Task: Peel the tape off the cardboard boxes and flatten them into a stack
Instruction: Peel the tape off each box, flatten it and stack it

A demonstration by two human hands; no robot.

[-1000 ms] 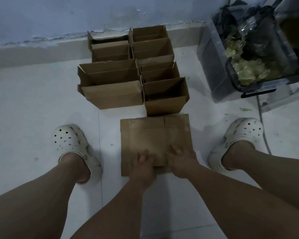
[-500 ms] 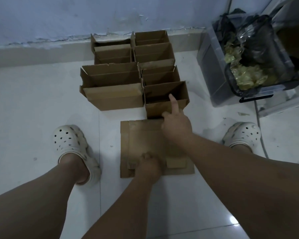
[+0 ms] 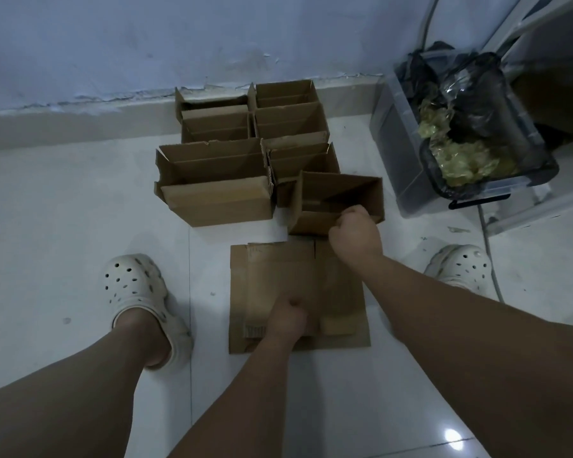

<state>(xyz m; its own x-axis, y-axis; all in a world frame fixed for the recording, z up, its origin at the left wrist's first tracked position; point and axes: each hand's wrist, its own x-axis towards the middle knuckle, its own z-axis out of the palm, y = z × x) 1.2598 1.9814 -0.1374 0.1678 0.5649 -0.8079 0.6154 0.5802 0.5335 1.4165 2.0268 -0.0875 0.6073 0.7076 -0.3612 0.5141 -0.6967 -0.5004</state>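
The right hand reached forward and gripped the open box by its near wall, fingers curled over the top edge and thumb on the outside. That box sat on the white floor just beyond the flat cardboard, turned a little askew to its neighbours, with its open top facing up. The left hand lay on the near part of the flat cardboard, its fingers curled under into a fist with the knuckles pressing down on the sheet. The flat cardboard lay between the person's feet, which wore pale clogs, one on the left and one on the right. To the left of the gripped box stood a wide box, also open at the top, and behind these more open boxes stood in two rows back to the foot of the blue wall. Off to the right stood a clear bin lined with a black bag, which held crumpled yellowish scraps.
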